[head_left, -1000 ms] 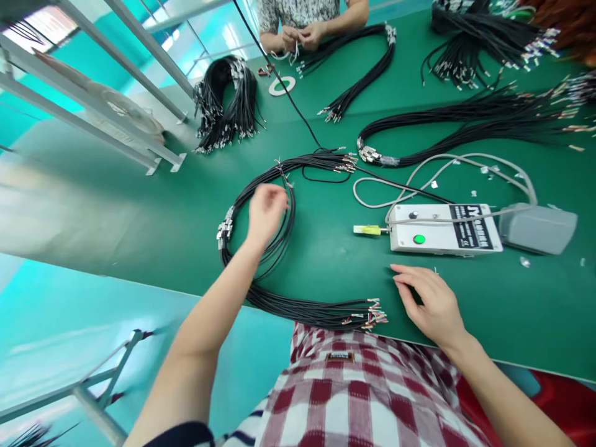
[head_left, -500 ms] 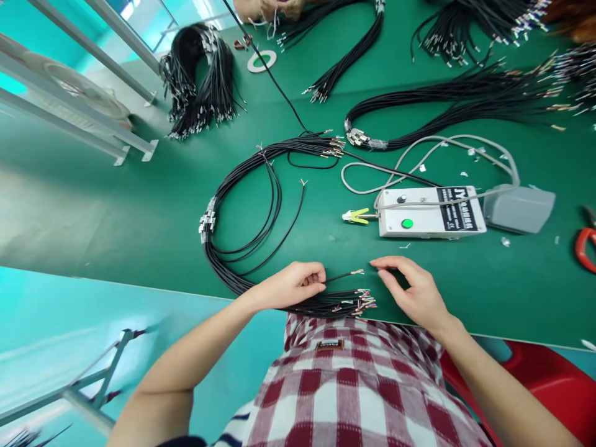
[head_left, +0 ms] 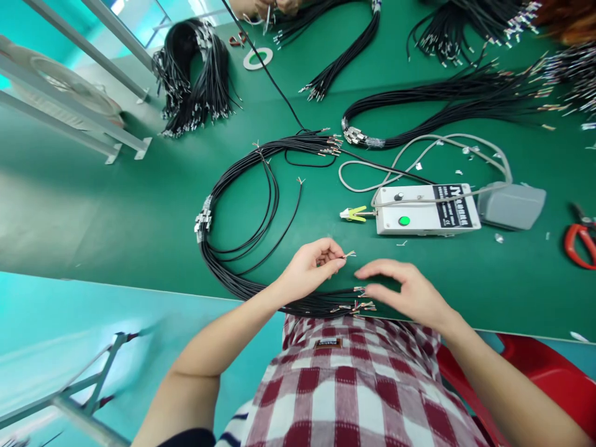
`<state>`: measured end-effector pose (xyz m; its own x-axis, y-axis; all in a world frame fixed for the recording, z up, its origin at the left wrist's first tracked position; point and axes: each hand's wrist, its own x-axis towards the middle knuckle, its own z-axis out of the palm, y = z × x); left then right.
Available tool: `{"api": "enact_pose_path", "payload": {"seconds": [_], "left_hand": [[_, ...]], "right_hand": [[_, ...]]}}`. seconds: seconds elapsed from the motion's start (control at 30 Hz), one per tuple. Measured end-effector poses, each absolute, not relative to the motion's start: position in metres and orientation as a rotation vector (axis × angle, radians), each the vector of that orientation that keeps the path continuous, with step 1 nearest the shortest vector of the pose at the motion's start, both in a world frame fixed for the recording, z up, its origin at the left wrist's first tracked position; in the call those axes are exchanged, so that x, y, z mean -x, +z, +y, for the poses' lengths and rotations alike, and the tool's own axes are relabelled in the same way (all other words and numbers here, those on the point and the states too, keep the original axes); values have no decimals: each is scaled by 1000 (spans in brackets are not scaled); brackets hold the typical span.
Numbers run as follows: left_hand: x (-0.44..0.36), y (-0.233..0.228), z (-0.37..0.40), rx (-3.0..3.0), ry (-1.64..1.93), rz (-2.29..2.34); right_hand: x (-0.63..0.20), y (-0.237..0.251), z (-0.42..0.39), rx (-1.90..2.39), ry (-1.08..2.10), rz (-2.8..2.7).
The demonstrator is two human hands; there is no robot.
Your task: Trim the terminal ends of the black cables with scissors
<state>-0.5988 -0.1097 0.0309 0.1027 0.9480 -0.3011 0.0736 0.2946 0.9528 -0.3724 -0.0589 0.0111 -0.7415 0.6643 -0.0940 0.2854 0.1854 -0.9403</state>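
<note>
Between thumb and fingers, my left hand (head_left: 319, 264) pinches a black cable near its end; the bare coloured wires (head_left: 349, 254) of that cable poke out past the fingertips. Just to the right, my right hand (head_left: 400, 285) hovers with thumb and fingers apart, holding nothing. Below both hands, a bundle of black cables (head_left: 302, 307) runs along the table's front edge, its stripped ends (head_left: 365, 306) near my right thumb. The bundle curves round to the left, where silvery connectors (head_left: 203, 220) gather it. One loose cable (head_left: 293, 218) lies inside the curve.
Beyond my hands lies a white box (head_left: 426, 210) with a green button and a yellow-green clip (head_left: 356, 214). A grey pedal (head_left: 512, 205) sits beside it, red-handled pliers (head_left: 580, 239) further right. More cable bundles (head_left: 200, 74) lie at the back, near another person's hands (head_left: 274, 7).
My left hand has moved up and right, and its grip is now close to the cable's wire end. My right hand has shifted slightly left and down, its fingers more widely parted.
</note>
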Motion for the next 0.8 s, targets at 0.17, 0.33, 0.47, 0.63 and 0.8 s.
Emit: {"api": "enact_pose_path", "payload": {"seconds": [0.17,0.33,0.47,0.63,0.8], "left_hand": [[596,23,-109,-920,941,1298],[596,21,-108,-871,992,1270],[597,19,-108,-861,1017,1224],[592,14,-109,-874,1057,1173],[581,17,-106,-900,1142,1219]], "right_hand": [[403,6,-48,1094,1680,-1594],[421,-1,-47,1043,1867,-1324],[425,-3,-49,1055,1891,-1278],[429,-6,-53,1046,1883,-1289],[430,-7,-56,1079,1878,-1303]]}}
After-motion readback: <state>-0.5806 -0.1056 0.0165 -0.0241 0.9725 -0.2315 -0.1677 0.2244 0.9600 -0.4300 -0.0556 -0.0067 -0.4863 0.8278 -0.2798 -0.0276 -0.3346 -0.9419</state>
